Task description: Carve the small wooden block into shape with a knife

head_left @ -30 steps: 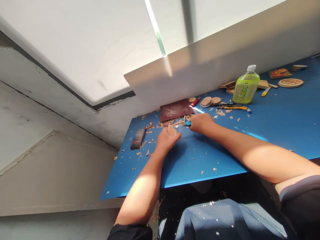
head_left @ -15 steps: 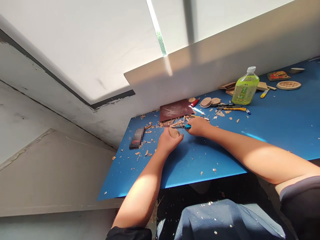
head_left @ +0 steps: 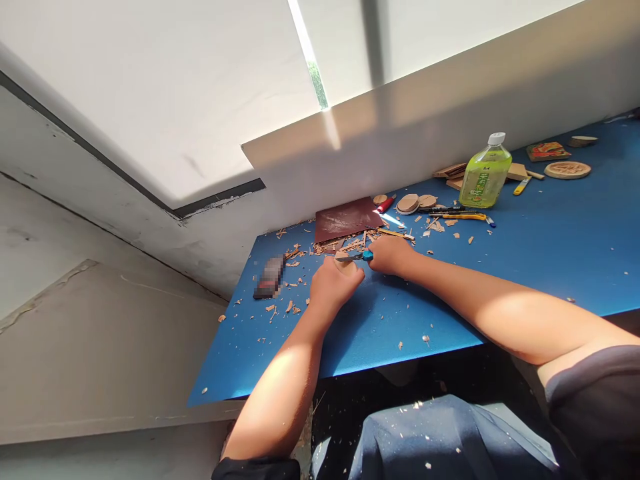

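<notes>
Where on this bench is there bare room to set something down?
The widest bare patch of blue tabletop lies between the right forearm and the bottle, with few chips. A smaller one lies between the left forearm and right forearm, below the left hand and right hand. It's crowded around the sandpaper, shavings and knives.

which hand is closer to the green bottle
The right hand is nearer; it lies left of the green bottle along the bench, and the left hand sits farther left still.

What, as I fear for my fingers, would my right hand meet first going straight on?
The knife blade in your right hand would probably meet the wood piece in your left hand.
</notes>
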Motion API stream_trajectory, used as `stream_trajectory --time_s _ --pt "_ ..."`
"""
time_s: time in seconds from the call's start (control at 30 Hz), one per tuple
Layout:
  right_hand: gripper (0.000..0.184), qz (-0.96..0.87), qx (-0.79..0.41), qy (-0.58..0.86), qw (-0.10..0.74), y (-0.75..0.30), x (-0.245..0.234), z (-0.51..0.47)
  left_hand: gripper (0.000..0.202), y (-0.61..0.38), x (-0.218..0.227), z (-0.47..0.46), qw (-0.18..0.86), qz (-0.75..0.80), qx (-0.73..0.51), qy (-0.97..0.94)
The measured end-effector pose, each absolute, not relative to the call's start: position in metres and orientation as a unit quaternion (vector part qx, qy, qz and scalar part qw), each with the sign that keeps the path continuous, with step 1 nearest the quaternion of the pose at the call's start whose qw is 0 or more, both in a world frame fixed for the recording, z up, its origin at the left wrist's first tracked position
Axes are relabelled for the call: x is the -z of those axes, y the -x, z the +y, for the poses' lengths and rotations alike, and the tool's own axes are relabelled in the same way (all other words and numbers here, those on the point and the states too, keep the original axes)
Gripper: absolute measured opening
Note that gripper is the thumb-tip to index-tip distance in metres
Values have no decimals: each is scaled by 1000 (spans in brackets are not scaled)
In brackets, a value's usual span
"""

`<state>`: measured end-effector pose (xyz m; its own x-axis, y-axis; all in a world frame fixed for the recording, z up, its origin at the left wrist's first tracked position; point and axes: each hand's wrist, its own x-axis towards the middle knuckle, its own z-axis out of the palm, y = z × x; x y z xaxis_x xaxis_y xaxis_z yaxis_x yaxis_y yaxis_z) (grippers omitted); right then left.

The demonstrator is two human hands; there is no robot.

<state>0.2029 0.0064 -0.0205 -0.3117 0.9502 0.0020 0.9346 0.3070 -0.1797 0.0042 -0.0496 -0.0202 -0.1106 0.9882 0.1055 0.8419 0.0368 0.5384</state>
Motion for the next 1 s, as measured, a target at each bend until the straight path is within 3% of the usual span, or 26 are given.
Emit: stream_trajectory --time_s 0.33,0.57,0.83,1.0 --pt "36 -806 -50 588 40 -210 18 14 51 -3 19 -43 153 713 -203 -653" --pt "40 -715 -76 694 25 -246 19 33 58 11 13 -47 171 709 -237 -642" --pt "36 -806 -62 580 105 -221 22 5 61 6 30 -42 215 627 -294 -688" --pt "31 -826 -68 552 88 -207 20 -7 59 3 32 -44 264 593 -319 -691"
